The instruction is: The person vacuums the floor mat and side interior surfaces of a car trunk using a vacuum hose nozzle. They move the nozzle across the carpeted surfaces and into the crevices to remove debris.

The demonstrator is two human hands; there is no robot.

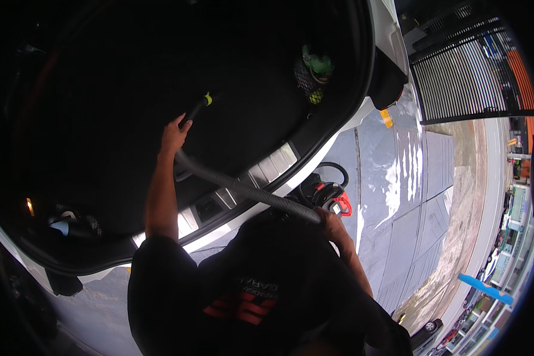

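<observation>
My left hand (pixel 175 134) is wrapped around the black wand (pixel 195 111) of a vacuum cleaner, over the dark floor of a car's boot (pixel 249 120). A yellow-green piece (pixel 208 99) sits at the wand's far end; beyond it the darkness hides any nozzle. From the wand, a grey ribbed hose (pixel 249 190) runs across the boot sill to my right hand (pixel 332 226), which grips it near my body. Below the bumper, a red and black vacuum cleaner (pixel 333 198) stands on the ground.
A netted side pocket (pixel 309 78) holds a green item. At the lower left of the boot lies a pale blue object (pixel 60 228), near a small lit lamp (pixel 30 207). A metallic sill plate (pixel 271 164) lines the opening. A slatted gate (pixel 463 82) stands right.
</observation>
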